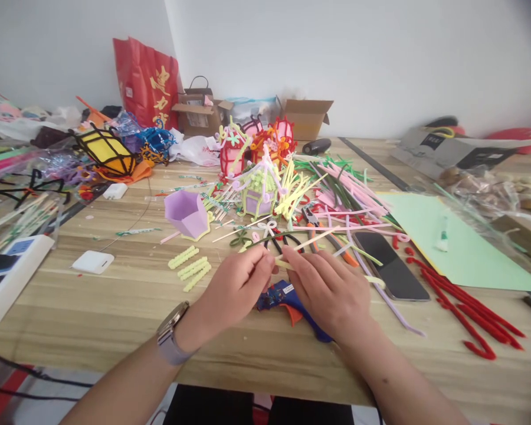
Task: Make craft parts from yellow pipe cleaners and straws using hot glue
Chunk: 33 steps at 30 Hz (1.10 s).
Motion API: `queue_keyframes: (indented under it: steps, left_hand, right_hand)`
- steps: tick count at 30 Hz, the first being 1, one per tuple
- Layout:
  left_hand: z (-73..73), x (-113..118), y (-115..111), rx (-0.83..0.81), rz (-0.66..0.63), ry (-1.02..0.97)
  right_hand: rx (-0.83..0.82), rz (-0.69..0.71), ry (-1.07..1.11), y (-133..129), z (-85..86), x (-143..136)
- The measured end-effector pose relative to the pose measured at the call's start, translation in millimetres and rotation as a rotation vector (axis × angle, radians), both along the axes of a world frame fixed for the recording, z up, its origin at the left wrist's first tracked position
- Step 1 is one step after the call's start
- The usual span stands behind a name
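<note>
My left hand (245, 274), wearing a watch on its wrist, is closed with thumb and finger pinched on the end of a pale yellow pipe cleaner (284, 264). Close beside it, my right hand (331, 289) grips the same pipe cleaner, whose tail sticks out past the knuckles. A thin wooden stick (317, 236) slants up from the fingertips; whether it is held is hidden. Under the hands lies a blue glue gun (307, 311) with an orange trigger. Left of them are several crimped yellow strips (189, 268) and a purple hexagonal cup (188, 213).
Behind the hands stands a small purple and yellow lantern (260, 198) among loose pipe cleaners. Orange-handled pliers (343, 251), a phone (393, 268), red pipe cleaners (469, 304) and a green sheet (478, 248) lie to the right. A white power strip (26, 277) sits at left.
</note>
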State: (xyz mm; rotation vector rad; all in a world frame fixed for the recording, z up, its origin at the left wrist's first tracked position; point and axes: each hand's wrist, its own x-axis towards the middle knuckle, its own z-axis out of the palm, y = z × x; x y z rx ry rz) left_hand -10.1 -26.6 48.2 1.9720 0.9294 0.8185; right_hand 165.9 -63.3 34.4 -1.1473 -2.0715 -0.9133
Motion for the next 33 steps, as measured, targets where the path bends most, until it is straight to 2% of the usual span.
queue_keyframes:
  steps: [5,10,13,17,21,29,33]
  left_hand:
    - [2.2,0,5,0.005,0.05,0.057]
    - [2.4,-2,8,0.019,0.047,0.095]
    - [1.3,-3,9,0.084,0.032,0.118]
    - [-1.9,-3,9,0.229,0.046,0.198]
    - [-7.6,-3,10,0.395,0.013,0.268]
    - [-12.8,-5,7,0.93,-0.083,0.484]
    - [-13.6,-4,6,1.014,-0.117,0.526]
  right_hand:
    - [-0.005,-0.066,-0.024,5,-2.8,1]
    - [-0.049,0.01,-0.044,7,-0.6,6]
    - [-0.079,0.062,-0.045,6,3.0,9]
    - [-0.138,0.114,0.009,6,7.8,8]
    - [-0.22,0.145,0.151,7,12.6,5]
    - [-0.477,0.231,0.384,7,17.7,7]
    - [-0.666,0.261,0.51,8,19.1,8]
